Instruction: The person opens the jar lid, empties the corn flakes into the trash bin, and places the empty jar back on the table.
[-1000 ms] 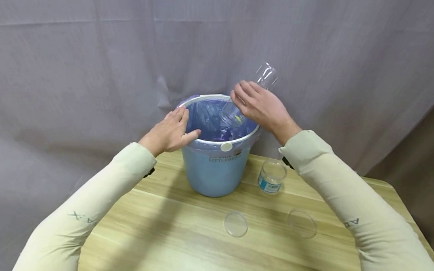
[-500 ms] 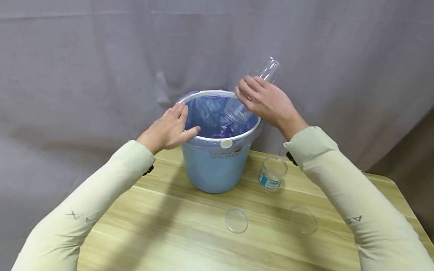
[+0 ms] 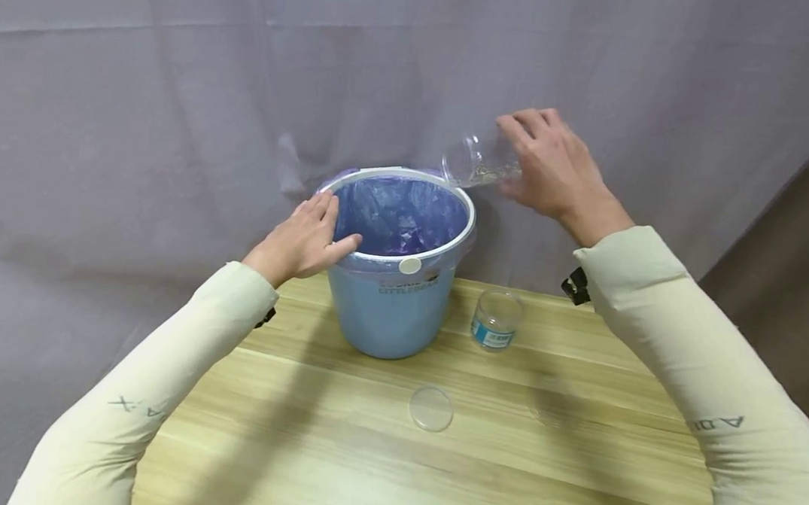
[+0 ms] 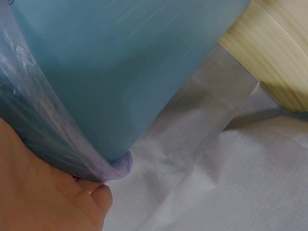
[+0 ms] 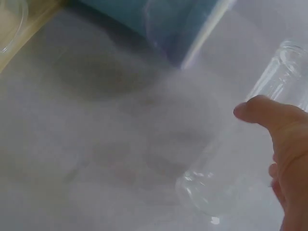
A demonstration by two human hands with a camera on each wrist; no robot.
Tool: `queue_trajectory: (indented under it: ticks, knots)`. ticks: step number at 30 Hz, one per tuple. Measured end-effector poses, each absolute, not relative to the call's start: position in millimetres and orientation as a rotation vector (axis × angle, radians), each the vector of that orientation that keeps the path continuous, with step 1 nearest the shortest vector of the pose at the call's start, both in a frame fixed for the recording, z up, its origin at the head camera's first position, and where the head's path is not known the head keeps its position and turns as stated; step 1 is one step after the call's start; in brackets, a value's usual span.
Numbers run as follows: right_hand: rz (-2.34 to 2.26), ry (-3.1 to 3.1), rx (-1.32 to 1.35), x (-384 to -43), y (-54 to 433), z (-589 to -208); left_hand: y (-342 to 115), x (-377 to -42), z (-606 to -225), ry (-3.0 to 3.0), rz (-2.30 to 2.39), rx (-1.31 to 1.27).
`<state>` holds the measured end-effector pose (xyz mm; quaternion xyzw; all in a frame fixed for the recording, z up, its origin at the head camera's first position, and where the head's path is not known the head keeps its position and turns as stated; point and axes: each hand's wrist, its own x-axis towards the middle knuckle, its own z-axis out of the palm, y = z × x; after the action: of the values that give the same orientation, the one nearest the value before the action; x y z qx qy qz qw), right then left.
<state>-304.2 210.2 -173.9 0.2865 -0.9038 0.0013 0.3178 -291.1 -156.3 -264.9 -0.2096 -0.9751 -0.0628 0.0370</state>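
My right hand (image 3: 557, 169) grips a clear plastic jar (image 3: 472, 161), tilted nearly onto its side just right of the bin's rim, its left end toward the bin. Small yellowish bits show inside the jar. In the right wrist view, the thumb (image 5: 262, 110) lies across the clear jar (image 5: 211, 178). A blue bin (image 3: 388, 312) with a white rim and a purplish plastic liner (image 3: 372, 213) stands at the table's back edge. My left hand (image 3: 303, 237) rests on the rim's left side, fingers straight and thumb spread; the left wrist view shows it against the folded-over liner (image 4: 62, 120).
A second clear jar (image 3: 498, 317) with a blue label stands right of the bin. A clear round lid (image 3: 431, 409) lies in front, and another faint lid (image 3: 555, 401) lies farther right on the wooden table (image 3: 341, 461). A grey curtain (image 3: 214, 108) hangs behind.
My right hand has moved right and up, lifting the jar out of the bin's mouth and swinging it from steeply tipped to nearly level. The left hand stays on the rim.
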Motion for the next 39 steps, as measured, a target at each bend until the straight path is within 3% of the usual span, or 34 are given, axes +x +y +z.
queue_trajectory:
  ticks: [9, 18, 39]
  knots:
    - [0.351, -2.484, 0.466, -297, 257, -166, -165, -296, -268, -2.988, -0.207, -0.645]
    - [0.647, -2.596, 0.168, -289, 302, -187, -172, -297, -267, -2.987, -0.215, -0.639]
    - [0.888, -2.768, -0.051, -291, 366, -343, -162, -294, -265, -2.980, -0.210, -0.640]
